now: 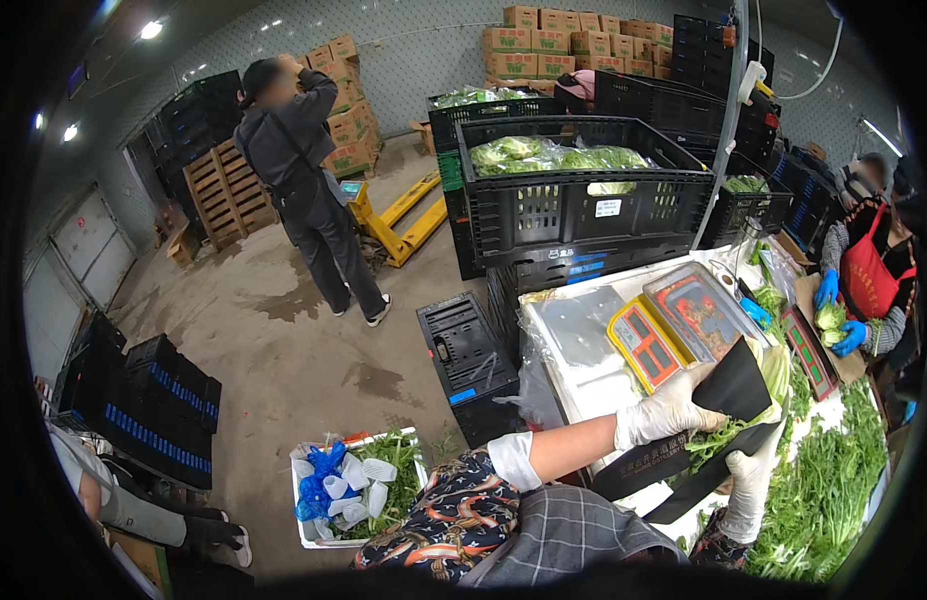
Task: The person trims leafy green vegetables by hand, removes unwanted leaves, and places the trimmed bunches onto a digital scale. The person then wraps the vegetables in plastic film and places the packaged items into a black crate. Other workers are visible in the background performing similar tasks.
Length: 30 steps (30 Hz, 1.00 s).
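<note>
My left hand [669, 411], in a whitish glove, grips a folded black sheet or bag [651, 461] that bears writing. Frilly leafy greens [715, 442] stick out between its black flaps, close to my left fingertips. On the other side, my right hand [752, 480], gloved too, holds the lower right part of the black material, its thumb raised. A pale, long-leaved vegetable [777, 371] rises just behind my hands. Some of my fingers are hidden by the black material and leaves. Beyond my left hand stands a yellow digital scale [651, 345] with a clear plastic tray [707, 304].
Loose greens [823, 480] cover the table's right side. Across it, a co-worker's blue-gloved hands [838, 322] hold a vegetable by another scale [808, 352]. Black crates [583, 210] of wrapped vegetables stand behind. A white foam box [306, 525] sits left; a person [298, 172] stands near a yellow pallet jack [392, 240].
</note>
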Available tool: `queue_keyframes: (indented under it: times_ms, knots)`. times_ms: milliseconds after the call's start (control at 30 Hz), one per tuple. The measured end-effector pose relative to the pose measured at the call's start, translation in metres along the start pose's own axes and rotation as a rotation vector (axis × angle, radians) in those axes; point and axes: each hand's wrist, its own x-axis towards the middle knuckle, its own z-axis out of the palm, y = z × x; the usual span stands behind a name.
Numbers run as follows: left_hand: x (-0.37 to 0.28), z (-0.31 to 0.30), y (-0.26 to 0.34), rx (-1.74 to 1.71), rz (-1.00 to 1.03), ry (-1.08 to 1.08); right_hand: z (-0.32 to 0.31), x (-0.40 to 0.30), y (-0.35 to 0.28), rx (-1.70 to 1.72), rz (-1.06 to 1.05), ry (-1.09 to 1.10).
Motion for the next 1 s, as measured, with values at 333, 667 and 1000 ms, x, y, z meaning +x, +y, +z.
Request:
queue_keyframes:
  times_ms: [333,667,1000]
  knots:
    - [-0.002,0.01,-0.003,0.207,0.117,0.043,-0.006,0.0,0.012,-0.021,0.015,-0.022]
    - [-0.008,0.014,-0.008,0.461,0.423,0.071,0.002,0.005,0.016,-0.077,-0.055,0.002]
    - [-0.011,0.002,-0.001,0.228,-0.006,-0.072,-0.02,0.006,0.06,-0.224,-0.045,0.095]
